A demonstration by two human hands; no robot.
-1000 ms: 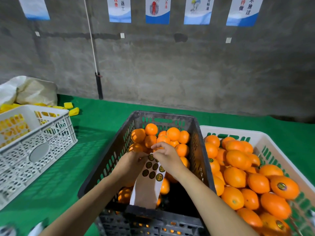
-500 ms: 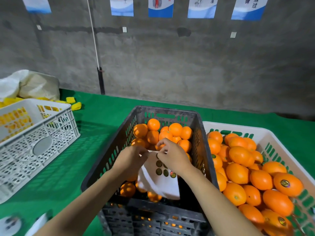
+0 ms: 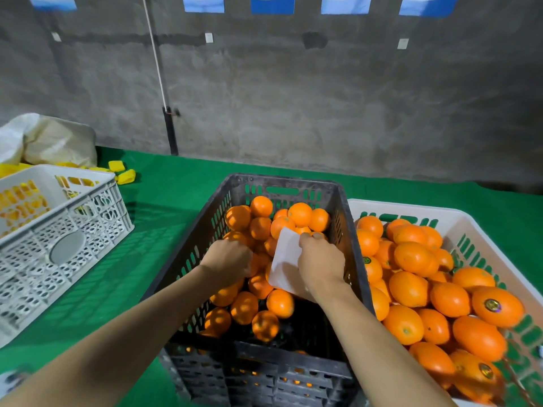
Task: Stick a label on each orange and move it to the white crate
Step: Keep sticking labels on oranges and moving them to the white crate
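Note:
A black crate (image 3: 282, 180) in front of me holds a pile of unlabelled oranges (image 3: 299, 214). My right hand (image 3: 321, 265) pinches a white label sheet (image 3: 283, 259) over the pile, with its blank back towards me. My left hand (image 3: 227, 261) reaches down into the crate, fingers curled over an orange (image 3: 258, 264); the fingertips are hidden. The white crate (image 3: 411, 208) stands against the black one on the right, heaped with oranges. Some of them, such as the orange (image 3: 496, 306) near its right side, carry a round label.
A pale perforated crate (image 3: 67, 248) with yellow items inside sits on the green table cover at left. Loose yellow pieces (image 3: 125, 176) and a white bag (image 3: 55, 142) lie behind it. A black pole (image 3: 170, 130) stands against the concrete wall.
The label sheet has passed from my left hand to my right and now shows its blank back. My left hand has dropped onto the oranges in the black crate.

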